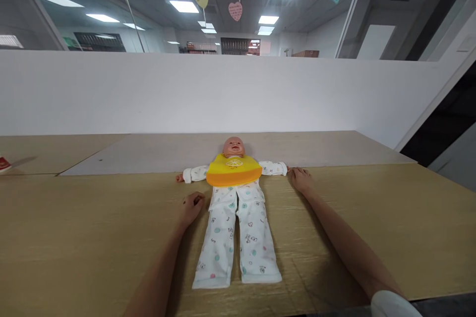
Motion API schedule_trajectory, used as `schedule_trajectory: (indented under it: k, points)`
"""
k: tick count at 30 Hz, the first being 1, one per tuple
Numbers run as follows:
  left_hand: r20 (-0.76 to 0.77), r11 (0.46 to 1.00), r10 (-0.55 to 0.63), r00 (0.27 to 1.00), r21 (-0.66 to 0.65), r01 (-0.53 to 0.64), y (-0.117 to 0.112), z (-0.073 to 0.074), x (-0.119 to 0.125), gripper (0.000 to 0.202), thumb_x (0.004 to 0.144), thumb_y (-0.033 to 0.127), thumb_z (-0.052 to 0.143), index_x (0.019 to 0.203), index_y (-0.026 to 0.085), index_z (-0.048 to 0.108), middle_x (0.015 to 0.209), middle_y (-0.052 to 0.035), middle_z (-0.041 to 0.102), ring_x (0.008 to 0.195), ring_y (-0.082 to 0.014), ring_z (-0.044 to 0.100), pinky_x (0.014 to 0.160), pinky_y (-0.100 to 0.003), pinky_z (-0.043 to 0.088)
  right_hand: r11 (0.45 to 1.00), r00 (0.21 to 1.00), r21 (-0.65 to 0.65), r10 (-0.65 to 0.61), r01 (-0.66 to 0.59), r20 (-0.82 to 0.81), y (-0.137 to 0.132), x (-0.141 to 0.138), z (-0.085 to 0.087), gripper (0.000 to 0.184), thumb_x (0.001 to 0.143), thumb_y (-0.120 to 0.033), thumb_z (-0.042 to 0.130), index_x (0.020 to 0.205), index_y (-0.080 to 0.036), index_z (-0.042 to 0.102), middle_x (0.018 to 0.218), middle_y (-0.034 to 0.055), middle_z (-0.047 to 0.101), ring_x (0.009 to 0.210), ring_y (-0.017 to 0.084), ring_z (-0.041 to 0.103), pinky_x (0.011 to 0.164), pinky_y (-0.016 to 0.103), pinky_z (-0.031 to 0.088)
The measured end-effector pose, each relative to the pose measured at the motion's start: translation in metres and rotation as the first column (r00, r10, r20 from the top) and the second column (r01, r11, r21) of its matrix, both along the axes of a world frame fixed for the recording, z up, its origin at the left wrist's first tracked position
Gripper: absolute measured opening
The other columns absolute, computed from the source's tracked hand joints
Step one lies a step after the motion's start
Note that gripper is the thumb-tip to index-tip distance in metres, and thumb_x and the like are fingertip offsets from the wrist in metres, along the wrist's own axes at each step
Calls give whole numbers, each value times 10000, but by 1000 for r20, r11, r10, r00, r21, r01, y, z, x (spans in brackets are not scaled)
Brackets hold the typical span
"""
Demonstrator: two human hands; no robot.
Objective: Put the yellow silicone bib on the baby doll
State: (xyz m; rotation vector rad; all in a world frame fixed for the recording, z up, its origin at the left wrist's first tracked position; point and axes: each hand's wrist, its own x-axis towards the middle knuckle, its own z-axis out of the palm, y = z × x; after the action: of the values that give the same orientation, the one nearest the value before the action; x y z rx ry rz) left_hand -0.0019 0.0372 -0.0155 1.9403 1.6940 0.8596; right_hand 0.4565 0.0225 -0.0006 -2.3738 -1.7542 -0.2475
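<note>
A baby doll (pixel 233 147) lies on its back on the wooden table (pixel 74 228), arms spread, head away from me. It wears white patterned pyjamas (pixel 238 228) and an orange-yellow bib (pixel 233 171) over its chest. My left hand (pixel 191 206) rests on the table just left of the doll's waist, fingers curled in with nothing seen in them. My right hand (pixel 300 179) lies flat on the table, fingers stretched toward the doll's hand at the right sleeve end, touching or nearly touching it.
A white partition wall (pixel 223 91) with glass above stands behind the table. Paper hearts (pixel 235 11) hang from the ceiling. A small red and white object (pixel 4 164) sits at the far left edge. The table's near edge runs at the bottom right.
</note>
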Motion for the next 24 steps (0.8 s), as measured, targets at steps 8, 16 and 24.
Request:
schedule_trajectory:
  k: [8,16,24]
  points:
    - [-53,1000,-25,998,-16,25,-2,4,2,261,781,318,462,882,189,664,850,-57,705,808,-204,623,774,-325,455,1000,1000,-3,-8,8,-19,0,0,1,421,972,-269,332,1291,-155,583,1335,121,573,1191,287,530,980,389,409]
    - [-56,999,-30,998,-35,28,-5,8,3,243,792,311,461,881,197,656,881,-47,707,826,-203,624,775,-320,454,1000,1000,-14,4,-4,-15,0,1,1,433,982,-273,313,1296,-154,586,1359,116,557,1199,291,524,1000,390,396]
    - [-27,999,-29,999,-35,28,-5,6,3,253,778,312,456,879,191,654,865,-59,700,809,-207,617,762,-326,456,1000,1000,-7,6,-6,-11,1,1,-1,436,982,-278,318,1312,-163,578,1358,106,559,1188,293,529,997,391,401]
